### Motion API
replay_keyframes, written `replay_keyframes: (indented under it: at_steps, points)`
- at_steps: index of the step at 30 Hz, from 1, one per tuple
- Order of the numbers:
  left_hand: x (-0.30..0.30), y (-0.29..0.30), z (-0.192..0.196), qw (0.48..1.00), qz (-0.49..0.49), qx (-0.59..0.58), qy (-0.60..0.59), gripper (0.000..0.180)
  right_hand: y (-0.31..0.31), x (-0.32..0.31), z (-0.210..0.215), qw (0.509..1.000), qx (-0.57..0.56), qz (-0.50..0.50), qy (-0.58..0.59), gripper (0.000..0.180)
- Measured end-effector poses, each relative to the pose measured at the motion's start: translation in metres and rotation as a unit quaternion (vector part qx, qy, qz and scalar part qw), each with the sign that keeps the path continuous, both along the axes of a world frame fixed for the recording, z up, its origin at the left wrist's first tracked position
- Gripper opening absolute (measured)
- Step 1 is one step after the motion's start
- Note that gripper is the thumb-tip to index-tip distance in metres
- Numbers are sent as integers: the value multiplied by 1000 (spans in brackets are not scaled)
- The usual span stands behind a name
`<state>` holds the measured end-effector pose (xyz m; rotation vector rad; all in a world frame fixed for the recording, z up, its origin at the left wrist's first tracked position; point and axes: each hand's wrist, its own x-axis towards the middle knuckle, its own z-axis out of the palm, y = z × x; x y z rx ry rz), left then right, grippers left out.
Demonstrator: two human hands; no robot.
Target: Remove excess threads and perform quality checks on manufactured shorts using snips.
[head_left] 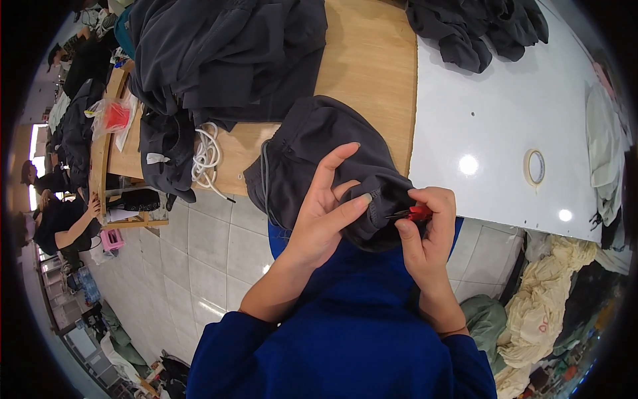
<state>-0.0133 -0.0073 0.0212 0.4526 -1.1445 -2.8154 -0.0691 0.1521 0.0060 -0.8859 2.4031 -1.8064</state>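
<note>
1. The left hand (325,213) grasps a fold of a dark grey garment (319,159). The fingers are stretched over the cloth and press it, probably to keep the edge tight and steady.
2. The right hand (428,229) is closed around a small red clipper (417,213). Its tip points left and touches the bunched edge of the garment, just between the two hands.
3. The garment hangs over the near edge of the wooden desk (365,60), and its lower part is pulled toward the person. It seems to be held near the body so that the edge is easy to see.
4. A pile of dark clothes (219,53) lies far on the left of the desk, with a white cord (207,156) beside it. More dark clothes (478,26) lie far on the right.
5. On the white desk (505,120) at the right, a roll of tape (534,167) lies well apart from the hands.
6. A heap of pale cloth (545,292) lies on the floor, near on the right. Another person (63,226) sits far on the left.
7. Nothing stands between the hands and the garment.
</note>
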Motion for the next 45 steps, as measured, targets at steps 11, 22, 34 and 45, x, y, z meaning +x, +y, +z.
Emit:
replay_keyframes:
  at_steps: [11,22,34,45]
  points:
    - [1,2,0,1000,-8,-16,-10,63,0,-5,8,998,31,19,56,52]
    - [0,0,-1,999,-21,-46,-14,61,-1,-3,6,998,30,9,46,36]
    - [-2,-1,0,997,-20,-67,-9,61,-1,-6,7,992,61,-20,112,32]
    - [-4,2,-4,998,65,-12,-10,56,-4,4,5,980,-90,8,-175,37]
